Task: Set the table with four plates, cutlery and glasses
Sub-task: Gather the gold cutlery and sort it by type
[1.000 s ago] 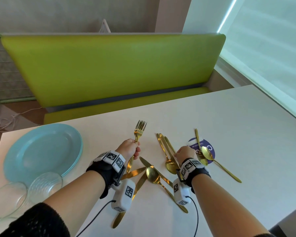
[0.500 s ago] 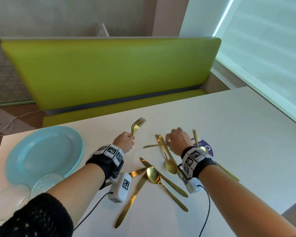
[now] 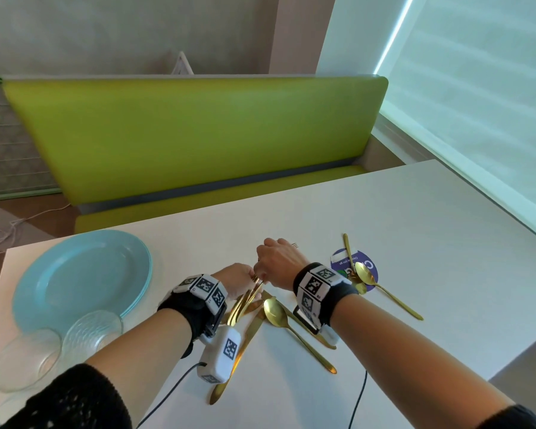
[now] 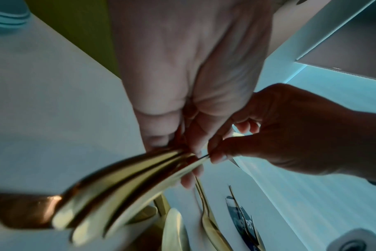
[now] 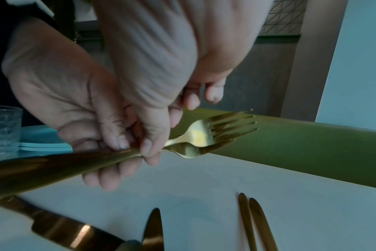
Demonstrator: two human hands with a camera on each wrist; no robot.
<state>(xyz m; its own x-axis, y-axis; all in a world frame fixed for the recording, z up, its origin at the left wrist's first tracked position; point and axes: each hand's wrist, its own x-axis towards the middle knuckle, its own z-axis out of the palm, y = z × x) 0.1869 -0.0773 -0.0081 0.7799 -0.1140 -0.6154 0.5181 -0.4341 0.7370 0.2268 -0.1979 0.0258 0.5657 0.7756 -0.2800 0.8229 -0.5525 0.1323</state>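
My left hand (image 3: 240, 278) grips a bundle of gold forks (image 3: 245, 300) by their handles, just above the white table (image 3: 415, 243). My right hand (image 3: 276, 263) meets it from the right and pinches one fork handle (image 4: 201, 159) against the bundle. The right wrist view shows two fork heads (image 5: 204, 135) side by side, pointing away from me toward the bench. The left wrist view shows the handles (image 4: 118, 178) fanning out below my left hand (image 4: 182, 84). A stack of light-blue plates (image 3: 81, 280) lies at the left, with two glasses (image 3: 90, 332) in front of it.
Loose gold cutlery lies under and right of my hands: a spoon (image 3: 276, 311), knives (image 3: 245, 348), and another spoon (image 3: 365, 274) on a round purple sticker (image 3: 370, 263). A green bench (image 3: 198, 134) runs behind the table. Bare table stretches to the right.
My right hand lifted a fork from the pile and carried it left to my left hand. The left hand's fork tipped down from upright to point away from me.
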